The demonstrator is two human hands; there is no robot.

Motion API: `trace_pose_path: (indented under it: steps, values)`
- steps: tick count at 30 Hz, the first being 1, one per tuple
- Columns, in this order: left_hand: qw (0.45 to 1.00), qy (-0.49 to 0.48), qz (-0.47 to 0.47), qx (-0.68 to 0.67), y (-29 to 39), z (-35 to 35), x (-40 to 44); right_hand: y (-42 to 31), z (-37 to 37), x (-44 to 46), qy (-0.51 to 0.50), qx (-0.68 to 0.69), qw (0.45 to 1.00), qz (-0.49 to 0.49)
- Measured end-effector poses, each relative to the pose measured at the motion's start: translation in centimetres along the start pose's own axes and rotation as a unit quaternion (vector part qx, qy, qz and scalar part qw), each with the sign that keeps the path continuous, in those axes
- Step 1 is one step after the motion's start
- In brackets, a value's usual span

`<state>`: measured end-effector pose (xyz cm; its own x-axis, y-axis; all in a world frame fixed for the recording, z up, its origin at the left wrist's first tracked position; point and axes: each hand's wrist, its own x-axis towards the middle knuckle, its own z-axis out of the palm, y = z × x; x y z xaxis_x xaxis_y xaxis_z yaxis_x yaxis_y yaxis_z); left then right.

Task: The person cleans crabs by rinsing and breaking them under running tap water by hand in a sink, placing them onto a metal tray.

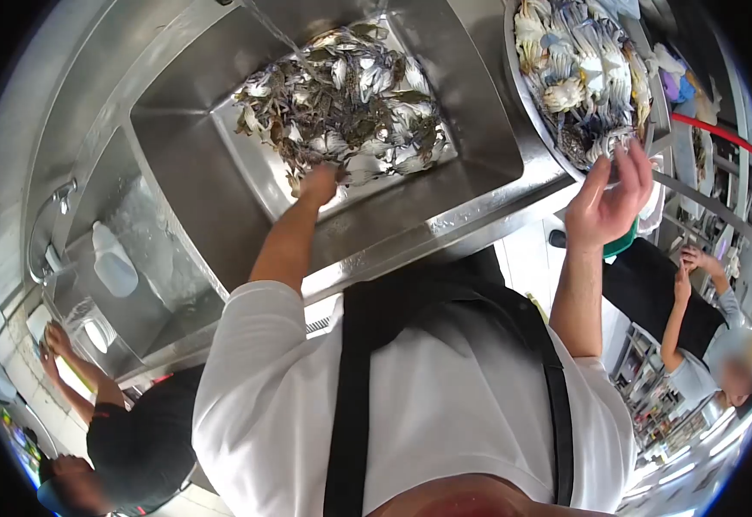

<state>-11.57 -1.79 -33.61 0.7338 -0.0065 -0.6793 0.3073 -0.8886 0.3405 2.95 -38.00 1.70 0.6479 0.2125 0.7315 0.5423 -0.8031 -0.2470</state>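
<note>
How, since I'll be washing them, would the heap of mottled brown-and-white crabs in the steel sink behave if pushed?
The heap probably slides easily, wetted by the falling water. Piled loosely, it likely spreads rather than moving as one. Thin legs might snap.

- Loose heap of small crabs with mottled brown-green shells, white undersides and bluish legs (358,103); wet, jumbled at mixed angles, some belly up; piled on the floor of a rectangular stainless-steel sink basin (203,172), under a thin stream of water.
- Closely packed crabs with pale undersides and white, blue-tinged, partly yellowish legs (591,69); laid mostly belly up, roughly in rows, in a wide round-edged metal bowl (516,86) right of the basin; darker, speckled shell showing near the close edge.
</note>
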Motion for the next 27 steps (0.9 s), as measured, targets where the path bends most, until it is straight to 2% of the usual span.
trace_pose_path:
  steps: [1, 2, 3, 6, 8, 10, 11, 12, 14, 16, 18, 19, 21, 22, 24, 25, 27]
  values:
    - [0.991, 0.02, 0.111, 0.067, -1.0, 3.1, 1.6, -0.8, 0.6, -0.7, 0.02, 0.058, 0.998, -0.021]
    - [0.965, 0.044, 0.222, 0.136, -2.0, 5.6, 4.0, -2.0, 0.7, -1.0, -0.023, 0.056, 0.997, -0.049]
    - [0.961, 0.046, 0.221, 0.157, -0.9, 5.3, 4.1, -2.6, 0.9, -1.6, -0.067, 0.092, 0.991, -0.065]
    - [0.956, 0.065, 0.219, 0.186, 1.4, 5.9, 5.0, -4.7, 2.6, -4.0, -0.162, 0.196, 0.967, -0.009]
    - [0.957, 0.072, 0.209, 0.188, 2.4, 5.6, 6.3, -5.9, 3.9, -5.2, -0.181, 0.26, 0.948, 0.019]
    - [0.964, 0.017, 0.184, 0.19, 3.0, 4.7, 5.2, -6.8, 4.8, -5.9, -0.232, 0.269, 0.934, 0.032]
    - [0.967, 0.074, 0.179, 0.164, 2.6, 5.4, 5.4, -7.1, 5.3, -6.3, -0.26, 0.273, 0.924, 0.065]
    - [0.967, 0.073, 0.178, 0.167, 3.8, 3.5, 4.4, -7.6, 5.9, -6.6, -0.285, 0.278, 0.912, 0.1]
    - [0.985, 0.136, 0.088, 0.055, 6.8, -1.5, 1.9, -8.4, 7.3, -6.6, -0.301, 0.237, 0.915, 0.129]
    - [0.96, 0.167, 0.151, -0.167, 8.5, -7.7, -0.6, -8.3, 9.8, -7.6, -0.352, 0.275, 0.858, 0.253]
    - [0.926, 0.245, 0.143, -0.25, 11.6, -14.1, -5.3, -8.6, 13.2, -9.0, -0.38, 0.405, 0.716, 0.423]
    - [0.913, 0.272, 0.167, -0.254, 12.7, -16.7, -7.7, -9.3, 13.7, -8.3, -0.385, 0.412, 0.717, 0.41]
    - [0.862, 0.338, 0.218, -0.309, 13.8, -19.6, -11.6, -11.5, 14.0, -5.9, -0.366, 0.547, 0.576, 0.485]
    - [0.844, 0.311, 0.201, -0.388, 14.2, -20.5, -13.5, -12.6, 13.4, -4.6, -0.359, 0.589, 0.517, 0.507]
    - [0.815, 0.324, 0.193, -0.439, 14.3, -21.0, -16.3, -14.3, 12.6, -3.5, -0.334, 0.64, 0.479, 0.499]
    - [0.811, 0.335, 0.192, -0.439, 14.2, -21.1, -17.4, -14.9, 12.2, -3.2, -0.341, 0.643, 0.48, 0.489]
    - [0.81, 0.309, 0.124, -0.483, 14.0, -21.2, -19.0, -15.6, 11.5, -2.7, -0.333, 0.665, 0.468, 0.478]
